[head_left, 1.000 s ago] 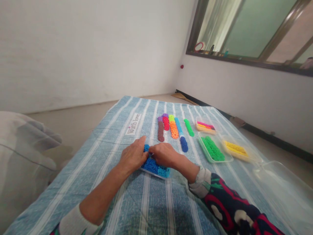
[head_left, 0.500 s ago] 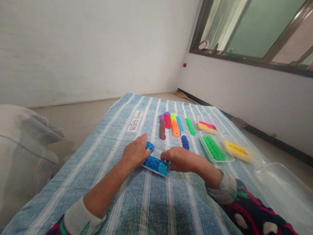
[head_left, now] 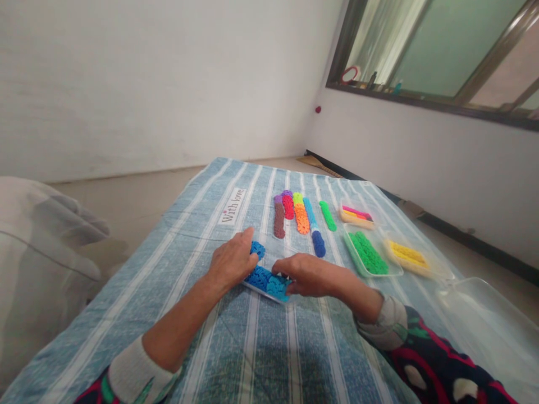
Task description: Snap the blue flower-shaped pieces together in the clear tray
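On striped cloth (head_left: pixel 202 235) by white wall | left hand (head_left: pixel 231 262), right hand (head_left: pixel 306 274) pinching blue pieces (head_left: pixel 265 278)

The blue-and-white striped cloth (head_left: pixel 236 336) looks matt and woven. The blue bumpy plastic pieces (head_left: pixel 265 279) lie in a glossy clear plastic tray (head_left: pixel 251 287).

White walls (head_left: pixel 147 84); framed window (head_left: pixel 442 50); beige floor (head_left: pixel 138 196).

Both forearms reach forward, left hand (head_left: pixel 231 261) and right hand (head_left: pixel 306 274) curled, palms down.
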A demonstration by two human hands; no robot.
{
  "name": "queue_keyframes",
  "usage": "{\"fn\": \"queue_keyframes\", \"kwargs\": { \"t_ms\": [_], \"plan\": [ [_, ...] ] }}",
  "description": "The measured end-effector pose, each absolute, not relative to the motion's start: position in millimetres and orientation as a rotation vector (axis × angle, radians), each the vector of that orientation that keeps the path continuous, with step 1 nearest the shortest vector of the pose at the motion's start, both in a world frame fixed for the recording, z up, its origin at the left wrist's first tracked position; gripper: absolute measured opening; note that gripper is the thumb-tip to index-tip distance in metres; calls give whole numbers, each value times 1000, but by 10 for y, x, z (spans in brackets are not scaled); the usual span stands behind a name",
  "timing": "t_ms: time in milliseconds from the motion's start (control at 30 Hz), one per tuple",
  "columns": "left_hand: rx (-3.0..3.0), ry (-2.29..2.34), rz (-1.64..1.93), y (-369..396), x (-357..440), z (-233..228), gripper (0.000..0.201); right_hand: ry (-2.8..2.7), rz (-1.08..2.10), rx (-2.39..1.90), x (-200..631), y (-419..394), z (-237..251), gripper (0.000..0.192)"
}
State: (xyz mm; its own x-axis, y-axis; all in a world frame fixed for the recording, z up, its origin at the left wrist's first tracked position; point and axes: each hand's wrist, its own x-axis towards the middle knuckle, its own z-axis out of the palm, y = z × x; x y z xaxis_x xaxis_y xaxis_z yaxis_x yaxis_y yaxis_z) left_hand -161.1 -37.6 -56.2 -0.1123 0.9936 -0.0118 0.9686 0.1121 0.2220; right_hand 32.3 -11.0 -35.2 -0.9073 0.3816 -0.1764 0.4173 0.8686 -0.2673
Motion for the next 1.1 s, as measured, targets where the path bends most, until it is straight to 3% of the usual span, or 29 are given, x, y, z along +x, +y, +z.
{"fn": "queue_keyframes", "kwargs": {
  "t_ms": [367, 567, 833, 1100],
  "plan": [
    [1964, 2249, 226, -345, -1640, -580, 61, 2853, -725, 716, 328, -24, -332, 44],
    [1961, 2242, 228, -327, -1668, -604, 61, 2988, -849, 831, 430, 35, -181, 32],
    [1954, 2231, 202, -355, -1680, -597, 61, 3047, -350, 1408, 737, 909, -71, 19],
    [1947, 2221, 242, -361, -1692, -628, 58, 2788, -333, 1673, 810, 1725, -281, 26]
  ]
}}
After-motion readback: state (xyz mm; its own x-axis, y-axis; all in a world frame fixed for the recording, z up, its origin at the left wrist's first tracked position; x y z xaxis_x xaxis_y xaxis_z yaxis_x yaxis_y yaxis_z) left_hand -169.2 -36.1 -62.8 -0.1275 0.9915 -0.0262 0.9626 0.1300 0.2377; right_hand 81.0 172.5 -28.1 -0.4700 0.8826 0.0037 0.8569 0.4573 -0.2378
